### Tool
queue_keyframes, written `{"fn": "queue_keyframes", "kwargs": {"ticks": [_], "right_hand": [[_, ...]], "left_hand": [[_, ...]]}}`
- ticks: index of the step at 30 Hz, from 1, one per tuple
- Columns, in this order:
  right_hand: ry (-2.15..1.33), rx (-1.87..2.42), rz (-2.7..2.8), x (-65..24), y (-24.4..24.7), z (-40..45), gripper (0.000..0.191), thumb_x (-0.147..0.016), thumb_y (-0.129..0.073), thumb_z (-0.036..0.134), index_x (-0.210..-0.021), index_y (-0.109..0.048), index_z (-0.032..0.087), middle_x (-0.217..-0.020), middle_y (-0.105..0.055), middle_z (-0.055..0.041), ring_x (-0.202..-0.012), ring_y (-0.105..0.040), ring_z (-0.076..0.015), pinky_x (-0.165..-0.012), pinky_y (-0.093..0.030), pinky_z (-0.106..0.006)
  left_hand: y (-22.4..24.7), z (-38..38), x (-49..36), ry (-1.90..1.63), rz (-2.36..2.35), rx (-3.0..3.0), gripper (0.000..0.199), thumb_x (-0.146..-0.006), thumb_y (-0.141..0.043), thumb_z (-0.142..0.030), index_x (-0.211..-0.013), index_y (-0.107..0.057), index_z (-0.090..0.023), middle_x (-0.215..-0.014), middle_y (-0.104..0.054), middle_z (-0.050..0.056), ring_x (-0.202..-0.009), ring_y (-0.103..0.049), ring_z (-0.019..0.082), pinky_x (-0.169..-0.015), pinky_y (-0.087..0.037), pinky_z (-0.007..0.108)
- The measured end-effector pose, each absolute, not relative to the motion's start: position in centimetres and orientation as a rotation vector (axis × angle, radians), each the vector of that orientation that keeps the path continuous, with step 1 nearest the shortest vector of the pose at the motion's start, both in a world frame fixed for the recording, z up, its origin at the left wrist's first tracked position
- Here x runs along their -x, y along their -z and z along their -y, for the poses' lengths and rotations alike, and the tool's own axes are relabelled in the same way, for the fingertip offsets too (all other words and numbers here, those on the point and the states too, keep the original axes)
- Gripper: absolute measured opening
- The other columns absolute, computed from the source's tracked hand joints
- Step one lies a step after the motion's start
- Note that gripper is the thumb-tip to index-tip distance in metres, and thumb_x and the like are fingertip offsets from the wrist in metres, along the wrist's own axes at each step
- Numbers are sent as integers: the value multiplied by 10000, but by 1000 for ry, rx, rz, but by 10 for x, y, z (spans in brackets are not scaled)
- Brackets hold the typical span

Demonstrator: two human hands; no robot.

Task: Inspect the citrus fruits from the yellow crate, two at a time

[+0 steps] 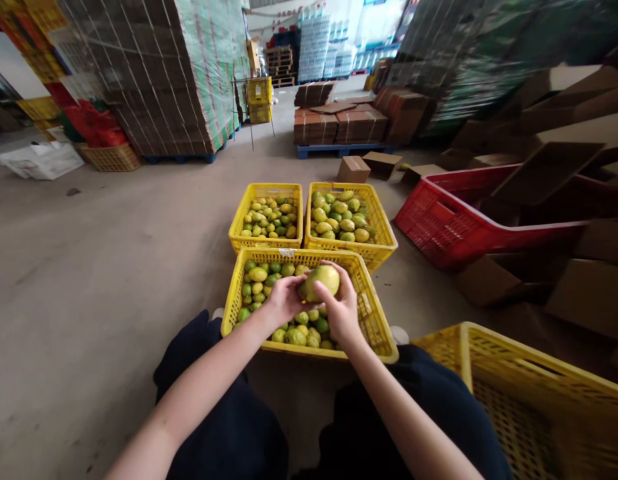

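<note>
Above the front yellow crate point(383, 333), a large yellow-green lemon point(325, 280) is held between my two hands. My right hand point(345, 308) wraps round its right side, with the thumb across the near face. On the other side, the fingers of my left hand point(287, 300) are closed against the lemon's left end. Smaller green and yellow lemons point(295, 335) lie in the crate below. Behind it stand two more yellow crates: the left one point(232, 235) holds smaller lemons point(269, 217), the right one point(386, 240) larger lemons point(347, 225).
A yellow crate point(466, 353) is close by my right knee. Beyond it are a red crate point(439, 217) and a heap of cardboard boxes point(593, 293). Flattened cartons point(361, 127) lie on a blue pallet farther back. Wrapped stacks point(153, 73) rise at the left.
</note>
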State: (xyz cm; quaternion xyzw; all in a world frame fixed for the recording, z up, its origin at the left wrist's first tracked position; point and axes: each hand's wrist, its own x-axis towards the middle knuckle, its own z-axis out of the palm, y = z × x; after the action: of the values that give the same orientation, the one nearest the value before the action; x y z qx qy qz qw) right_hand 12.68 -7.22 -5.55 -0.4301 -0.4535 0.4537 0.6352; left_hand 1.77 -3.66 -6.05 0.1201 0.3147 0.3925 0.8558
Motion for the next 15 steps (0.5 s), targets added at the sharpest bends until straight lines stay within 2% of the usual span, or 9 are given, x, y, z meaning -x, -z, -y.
{"fn": "queue_keyframes", "kwargs": {"ticks": [3,5,8,10,12,15], "right_hand": [[-1072,922,868,-135,49,66,385,-723,-650,334,-1060,-479,259,-957,-642,-20,-843,-628,-188,-774,-499,-332],[-986,945,838,-143,46,63,437,-666,-706,299,-1028,-464,261,-946,-628,-7,-810,-622,-176,-750,-500,-321],[-875,989,891,-152,42,61,530,-551,-782,237,-968,-456,256,-911,-605,6,-806,-601,-174,-729,-494,-302],[-895,1014,939,-154,42,62,532,-530,-793,230,-943,-459,255,-871,-598,14,-779,-591,-170,-704,-491,-292],[-961,1042,975,-152,43,63,523,-534,-792,235,-937,-461,257,-825,-599,26,-730,-583,-159,-673,-487,-283],[-1059,1057,1027,-147,48,64,532,-532,-793,238,-948,-462,260,-794,-603,34,-697,-572,-156,-647,-483,-280]], "left_hand": [[59,36,-19,-776,-619,-288,204,-826,-451,-224,-867,-627,-130,-762,-670,78,-719,-633,185,-664,-504,313],[59,33,-19,-760,-649,-335,260,-837,-487,-333,-911,-631,-130,-753,-672,76,-683,-633,175,-602,-496,274],[55,29,-17,-788,-756,-378,392,-797,-519,-488,-864,-641,-121,-665,-653,68,-560,-609,150,-479,-454,223],[50,26,-13,-837,-784,-342,440,-766,-524,-540,-794,-634,-115,-610,-627,54,-479,-568,124,-435,-438,211],[43,25,-8,-884,-715,-265,415,-749,-537,-527,-748,-614,-119,-596,-606,37,-466,-550,110,-451,-460,218],[35,26,-1,-968,-564,-152,255,-760,-544,-382,-736,-587,-131,-625,-592,23,-557,-584,113,-546,-507,229]]}}
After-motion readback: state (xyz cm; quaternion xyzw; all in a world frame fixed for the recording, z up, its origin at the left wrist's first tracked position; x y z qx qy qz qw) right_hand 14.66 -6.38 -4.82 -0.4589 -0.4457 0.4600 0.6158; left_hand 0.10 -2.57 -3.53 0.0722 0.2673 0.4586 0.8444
